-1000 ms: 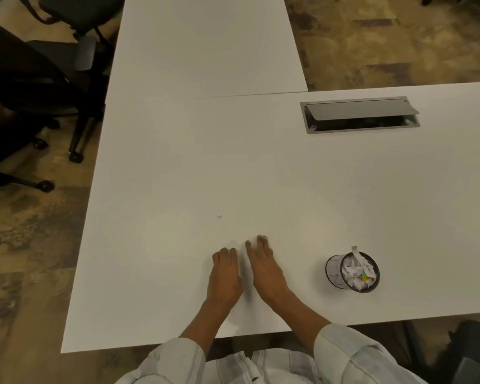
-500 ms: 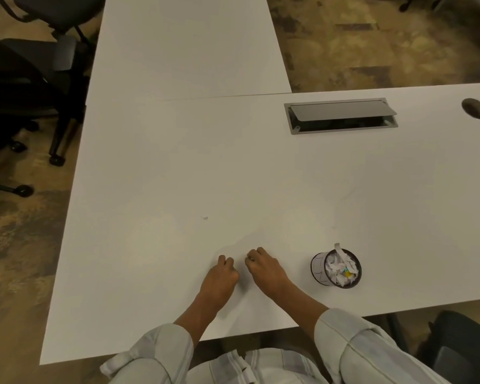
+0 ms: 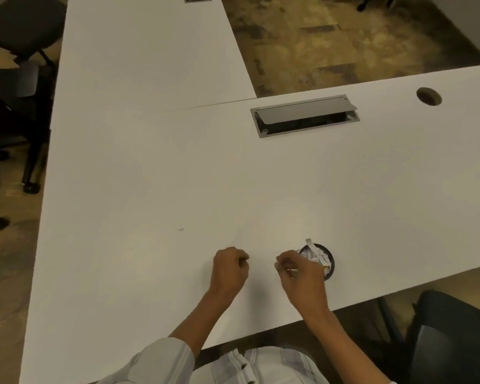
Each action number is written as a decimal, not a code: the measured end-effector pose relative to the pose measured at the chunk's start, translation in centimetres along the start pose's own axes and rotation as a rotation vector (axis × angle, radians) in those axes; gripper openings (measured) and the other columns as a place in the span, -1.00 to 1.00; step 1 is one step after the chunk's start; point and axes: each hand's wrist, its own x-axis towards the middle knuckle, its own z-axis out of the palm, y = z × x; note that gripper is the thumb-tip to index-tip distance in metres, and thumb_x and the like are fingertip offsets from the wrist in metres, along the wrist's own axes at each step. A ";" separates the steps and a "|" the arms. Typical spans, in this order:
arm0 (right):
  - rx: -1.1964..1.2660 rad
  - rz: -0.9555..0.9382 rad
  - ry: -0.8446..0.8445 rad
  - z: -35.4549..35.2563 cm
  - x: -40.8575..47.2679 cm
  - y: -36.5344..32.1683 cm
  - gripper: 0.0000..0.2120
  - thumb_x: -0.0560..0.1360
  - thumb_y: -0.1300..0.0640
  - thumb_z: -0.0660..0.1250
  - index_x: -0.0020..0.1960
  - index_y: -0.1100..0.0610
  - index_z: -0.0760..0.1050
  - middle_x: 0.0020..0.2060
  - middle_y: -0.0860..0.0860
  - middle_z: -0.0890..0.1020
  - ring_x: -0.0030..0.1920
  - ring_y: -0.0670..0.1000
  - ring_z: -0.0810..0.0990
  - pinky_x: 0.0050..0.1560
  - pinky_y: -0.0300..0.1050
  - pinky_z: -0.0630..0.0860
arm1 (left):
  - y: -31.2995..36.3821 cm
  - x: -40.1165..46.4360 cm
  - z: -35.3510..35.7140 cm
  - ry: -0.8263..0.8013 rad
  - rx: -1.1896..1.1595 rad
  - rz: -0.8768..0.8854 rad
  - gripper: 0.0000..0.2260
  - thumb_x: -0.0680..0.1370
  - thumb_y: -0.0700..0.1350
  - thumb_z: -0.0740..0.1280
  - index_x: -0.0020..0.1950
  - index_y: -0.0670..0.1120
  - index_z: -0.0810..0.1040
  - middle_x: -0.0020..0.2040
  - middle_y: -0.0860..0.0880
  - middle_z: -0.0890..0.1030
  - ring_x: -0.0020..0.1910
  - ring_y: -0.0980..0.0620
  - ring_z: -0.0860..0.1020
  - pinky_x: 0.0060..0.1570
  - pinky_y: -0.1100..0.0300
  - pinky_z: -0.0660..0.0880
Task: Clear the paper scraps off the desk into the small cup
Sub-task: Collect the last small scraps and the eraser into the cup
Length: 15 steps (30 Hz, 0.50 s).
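We're nearly done: the small dark round cup (image 3: pixel 323 261) brims with white paper scraps (image 3: pixel 312 252), our right hand (image 3: pixel 299 275) beside it pinching something pale, left hand (image 3: pixel 229 270) clenched, contents unclear, white worktop (image 3: pixel 178 176) near the cup looking clean.

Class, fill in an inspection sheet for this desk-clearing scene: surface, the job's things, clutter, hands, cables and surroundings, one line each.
Surface: white desk, L-shaped, with one small dark speck.
Job's things: small cup near the front edge, full of paper scraps; one strip sticks up.
Clutter: nothing seen.
Hands: left hand curled, contents hidden; right hand curled beside the cup, seemingly pinching something small.
Cables: none seen; cable hatch half open, grommet hole.
Surroundings: office chairs, patterned carpet.
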 end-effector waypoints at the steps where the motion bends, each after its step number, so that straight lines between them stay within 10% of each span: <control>1: 0.019 0.049 0.053 -1.9 -0.3 0.5 -0.90 0.44 0.20 0.45 -0.09 0.05 0.58 -0.23 -0.13 0.65 -0.23 -0.24 0.61 -0.20 -0.53 0.47 | 2.0 0.1 0.4 -0.004 -0.075 0.044 -0.84 0.42 -0.31 0.38 -0.08 -0.14 0.69 -0.15 -0.03 0.69 -0.19 0.10 0.62 -0.08 0.31 0.56; 15: -0.072 0.151 0.039 -6.5 1.3 4.5 -0.88 0.48 0.18 0.41 -0.03 0.04 0.69 -0.17 -0.04 0.71 -0.27 -0.16 0.60 -0.22 -0.54 0.45 | 10.7 1.2 6.6 -0.226 -0.154 0.245 -0.90 0.50 -0.09 0.38 -0.08 -0.12 0.62 -0.19 -0.03 0.67 -0.24 0.07 0.62 -0.12 0.17 0.61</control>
